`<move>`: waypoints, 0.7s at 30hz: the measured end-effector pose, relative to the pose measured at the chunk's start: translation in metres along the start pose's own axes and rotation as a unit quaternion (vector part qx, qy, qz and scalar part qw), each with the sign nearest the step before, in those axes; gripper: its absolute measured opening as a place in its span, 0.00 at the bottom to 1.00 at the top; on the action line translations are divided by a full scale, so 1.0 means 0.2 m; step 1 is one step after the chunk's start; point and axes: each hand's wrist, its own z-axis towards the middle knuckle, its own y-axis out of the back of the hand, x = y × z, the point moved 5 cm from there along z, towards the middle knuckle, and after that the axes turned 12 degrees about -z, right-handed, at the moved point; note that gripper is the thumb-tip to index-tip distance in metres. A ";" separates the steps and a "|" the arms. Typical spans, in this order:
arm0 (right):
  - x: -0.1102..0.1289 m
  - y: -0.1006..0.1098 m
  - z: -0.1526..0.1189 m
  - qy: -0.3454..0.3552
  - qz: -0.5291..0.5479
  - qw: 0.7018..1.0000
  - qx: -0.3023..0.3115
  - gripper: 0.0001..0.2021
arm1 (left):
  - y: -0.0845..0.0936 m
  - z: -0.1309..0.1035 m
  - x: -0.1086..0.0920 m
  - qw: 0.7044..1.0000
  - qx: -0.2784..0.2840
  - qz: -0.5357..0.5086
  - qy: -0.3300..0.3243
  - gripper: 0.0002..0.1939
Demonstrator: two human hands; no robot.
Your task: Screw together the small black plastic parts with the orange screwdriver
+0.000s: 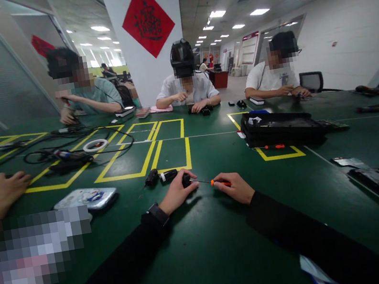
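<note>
In the middle of the green table, my left hand (177, 194) has its fingers closed around a small black part (186, 180), whose kind I cannot make out. My right hand (235, 187) grips a screwdriver (221, 183) by its orange and black handle. The thin metal shaft points left, and its tip reaches the black part or lies right beside it. Just beyond my left hand lie a black and white cylindrical piece (168, 175) and a smaller black piece (151, 178).
A black tray (277, 126) stands at the back right, an orange-handled tool (274, 146) by its front edge. Cables (64, 155) and a white ring (95, 145) lie back left. A pale case (86, 198) is near a co-worker's hand (2, 193). Several people sit around the table.
</note>
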 end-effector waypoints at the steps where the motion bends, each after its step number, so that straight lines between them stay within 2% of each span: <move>1: 0.00 0.00 0.00 0.000 -0.008 1.000 0.006 0.10 | 0.00 0.00 0.00 1.000 -0.002 -0.001 -0.002 0.12; 10: -0.06 0.01 0.01 -0.036 -0.008 0.998 -0.044 0.09 | -0.03 0.11 0.04 0.999 0.007 -0.030 -0.010 0.12; 21: -0.07 0.01 0.01 -0.046 0.045 0.997 -0.044 0.09 | -0.02 0.09 0.04 1.000 -0.011 -0.019 0.000 0.12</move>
